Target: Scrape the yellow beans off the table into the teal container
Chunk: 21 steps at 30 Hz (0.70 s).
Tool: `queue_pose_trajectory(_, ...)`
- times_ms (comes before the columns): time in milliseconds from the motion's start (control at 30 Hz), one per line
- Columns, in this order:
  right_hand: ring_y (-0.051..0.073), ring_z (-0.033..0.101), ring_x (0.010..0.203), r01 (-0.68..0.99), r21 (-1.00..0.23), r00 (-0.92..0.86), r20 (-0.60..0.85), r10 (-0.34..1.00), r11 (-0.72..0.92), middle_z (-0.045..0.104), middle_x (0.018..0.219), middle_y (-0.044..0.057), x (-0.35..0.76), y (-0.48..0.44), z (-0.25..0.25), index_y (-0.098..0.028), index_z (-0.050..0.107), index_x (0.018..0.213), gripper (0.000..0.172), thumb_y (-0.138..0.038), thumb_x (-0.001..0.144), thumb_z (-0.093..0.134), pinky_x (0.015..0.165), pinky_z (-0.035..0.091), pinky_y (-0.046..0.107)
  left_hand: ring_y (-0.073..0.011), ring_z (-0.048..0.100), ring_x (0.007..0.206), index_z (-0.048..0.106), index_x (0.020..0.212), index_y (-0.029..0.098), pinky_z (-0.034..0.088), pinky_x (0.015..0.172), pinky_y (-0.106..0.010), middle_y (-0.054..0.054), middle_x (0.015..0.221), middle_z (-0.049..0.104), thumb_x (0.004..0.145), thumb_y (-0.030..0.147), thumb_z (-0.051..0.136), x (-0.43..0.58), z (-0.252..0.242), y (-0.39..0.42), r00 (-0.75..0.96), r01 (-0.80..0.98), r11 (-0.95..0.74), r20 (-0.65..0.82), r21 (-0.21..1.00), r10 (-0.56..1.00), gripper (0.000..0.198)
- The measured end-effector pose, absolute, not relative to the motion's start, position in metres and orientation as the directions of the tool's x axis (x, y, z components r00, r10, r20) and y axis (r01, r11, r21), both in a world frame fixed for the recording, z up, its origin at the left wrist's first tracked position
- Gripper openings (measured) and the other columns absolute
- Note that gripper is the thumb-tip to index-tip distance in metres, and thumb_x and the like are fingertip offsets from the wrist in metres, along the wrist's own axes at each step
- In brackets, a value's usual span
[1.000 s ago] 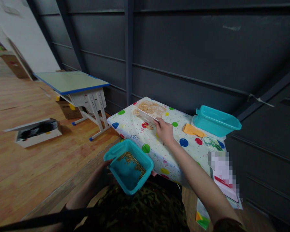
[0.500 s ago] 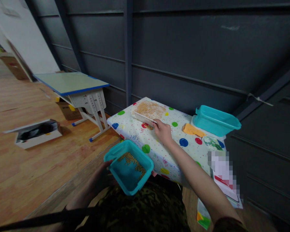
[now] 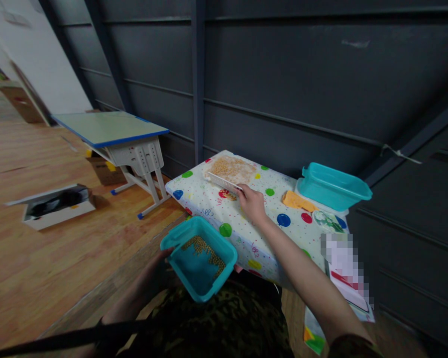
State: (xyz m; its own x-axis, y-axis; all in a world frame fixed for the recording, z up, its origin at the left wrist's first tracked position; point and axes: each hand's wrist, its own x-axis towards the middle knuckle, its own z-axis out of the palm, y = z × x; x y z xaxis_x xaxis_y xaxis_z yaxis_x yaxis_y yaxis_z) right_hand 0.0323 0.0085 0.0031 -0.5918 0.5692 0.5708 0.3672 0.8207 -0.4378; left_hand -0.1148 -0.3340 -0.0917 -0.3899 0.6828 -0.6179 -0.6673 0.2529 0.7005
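My left hand (image 3: 167, 266) grips the left side of a turquoise plastic bin (image 3: 229, 251) below the table's near edge, its thumb over the rim. Small tan beans (image 3: 205, 248) lie along the far and right part of the bin's floor. My right hand (image 3: 253, 203) is closed on the near end of a white strip with a row of slots (image 3: 226, 183); its exact kind does not show clearly. Beyond the strip, many beans (image 3: 224, 166) are spread over a pale, dusty patch. A few loose beans (image 3: 231, 197) lie on the near side of the strip.
The table wears a balloon-print cloth (image 3: 209, 199). At its right stand another turquoise bin (image 3: 332, 186), an orange cloth (image 3: 298, 201) and a green-and-white packet (image 3: 328, 221). A desk (image 3: 112, 129) and an open white box (image 3: 57, 206) are left. A dark panelled wall (image 3: 283, 74) runs behind.
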Motion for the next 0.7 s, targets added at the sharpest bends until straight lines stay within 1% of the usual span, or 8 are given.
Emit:
queue_pose_trajectory(67,0.028,0.090,0.098,0.348,-0.446,-0.594,0.575,0.562,0.824,0.094,0.116,0.006,0.032,0.007,0.005,-0.029,0.090,0.121,0.029,-0.023,0.111,0.063,0.090,0.067,0.034,-0.0482,0.087,0.123,0.068,0.123,0.024,0.072,0.101,-0.053,-0.017,0.113,0.088,0.086,0.062,0.093,-0.116,-0.093,-0.335,-0.386,-0.665,0.256,-0.617,0.701,0.686,0.059)
queue_pose_trajectory(167,0.028,0.091,0.102,0.328,-0.460,-0.599,0.574,0.558,0.825,0.094,0.123,0.005,0.031,0.005,0.007,-0.029,0.090,0.122,0.031,-0.022,0.112,0.061,0.094,0.067,0.035,-0.0463,0.087,0.123,0.070,0.114,0.026,0.072,0.101,-0.050,-0.016,0.109,0.088,0.089,0.064,0.090,-0.119,-0.096,-0.335,-0.369,-0.670,0.277,-0.633,0.689,0.681,0.050)
queue_pose_trajectory(233,0.028,0.091,0.105,0.316,-0.466,-0.609,0.568,0.554,0.826,0.094,0.124,0.005,0.030,0.003,0.008,-0.028,0.091,0.122,0.032,-0.022,0.112,0.061,0.097,0.068,0.035,-0.0452,0.088,0.119,0.070,0.109,0.025,0.073,0.100,-0.050,-0.017,0.105,0.088,0.093,0.064,0.085,-0.119,-0.097,-0.335,-0.361,-0.670,0.286,-0.637,0.685,0.681,0.044)
queue_pose_trajectory(367,0.028,0.090,0.104,0.306,-0.473,-0.614,0.565,0.551,0.826,0.094,0.121,0.005,0.030,0.000,0.010,-0.029,0.091,0.121,0.030,-0.024,0.112,0.063,0.098,0.067,0.036,-0.0420,0.089,0.111,0.072,0.115,0.022,0.074,0.098,-0.051,-0.016,0.106,0.089,0.102,0.055,0.077,-0.116,-0.090,-0.333,-0.389,-0.672,0.267,-0.636,0.691,0.667,0.035)
queue_pose_trajectory(467,0.028,0.090,0.103,0.306,-0.472,-0.618,0.561,0.550,0.826,0.094,0.119,0.007,0.030,0.000,0.011,-0.027,0.090,0.119,0.028,-0.024,0.112,0.064,0.096,0.067,0.035,-0.0392,0.090,0.106,0.072,0.112,0.020,0.074,0.098,-0.050,-0.015,0.102,0.088,0.107,0.048,0.072,-0.112,-0.081,-0.333,-0.382,-0.676,0.270,-0.640,0.685,0.667,0.028)
queue_pose_trajectory(567,0.028,0.090,0.103,0.293,-0.481,-0.618,0.564,0.548,0.826,0.094,0.120,0.006,0.031,0.001,0.010,-0.028,0.090,0.118,0.027,-0.025,0.112,0.064,0.096,0.067,0.035,-0.0383,0.089,0.102,0.073,0.109,0.021,0.074,0.098,-0.049,-0.015,0.098,0.088,0.106,0.053,0.076,-0.111,-0.076,-0.335,-0.368,-0.672,0.266,-0.623,0.691,0.690,0.032)
queue_pose_trajectory(700,0.028,0.090,0.102,0.282,-0.481,-0.615,0.573,0.541,0.830,0.094,0.119,0.006,0.031,0.004,0.008,-0.029,0.091,0.119,0.030,-0.025,0.112,0.062,0.095,0.068,0.036,-0.0406,0.089,0.102,0.068,0.106,0.026,0.073,0.089,-0.048,-0.010,0.092,0.086,0.093,0.059,0.087,-0.114,-0.081,-0.336,-0.385,-0.667,0.247,-0.609,0.703,0.694,0.040)
